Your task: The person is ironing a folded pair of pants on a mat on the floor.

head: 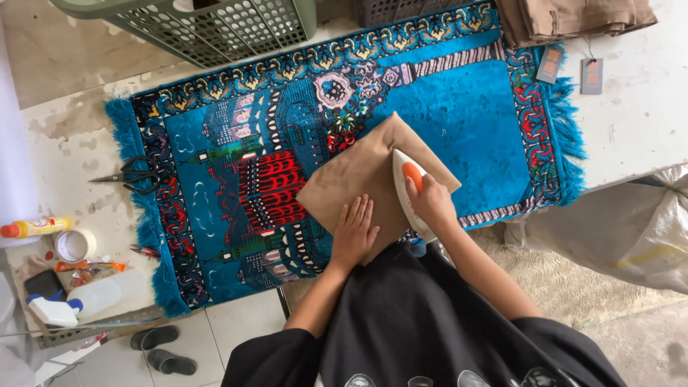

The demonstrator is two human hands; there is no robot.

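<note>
Head view looks straight down on a person in a black top pressing a tan folded cloth [362,183] that lies on a blue patterned rug [473,122] spread over a white table [631,122]. The right hand [430,201] is wrapped shut around the orange handle of a white iron [405,188], whose soleplate rests on the cloth's right half, nose pointing away from the body. The left hand [355,231] lies flat, fingers spread and empty, on the cloth's near edge, pinning it down just beside the iron.

The step in hand looks like ironing the folded piece smooth — the iron sits mid-cloth with the far corner not yet under it. The next move would likely call for sliding the iron along the fabric toward the unpressed part while the flat hand keeps clear of the hot plate and holds the cloth taut.

Around the work: black scissors [140,174] lie at the rug's left fringe; further left sit a roll of tape [74,245], a yellow bottle [36,227] and a white spray bottle [82,301]. A green plastic basket [215,29] stands beyond the rug, and a stack of tan garments [573,18] with hanging tags rests at the far right — well apart from the hands
</note>
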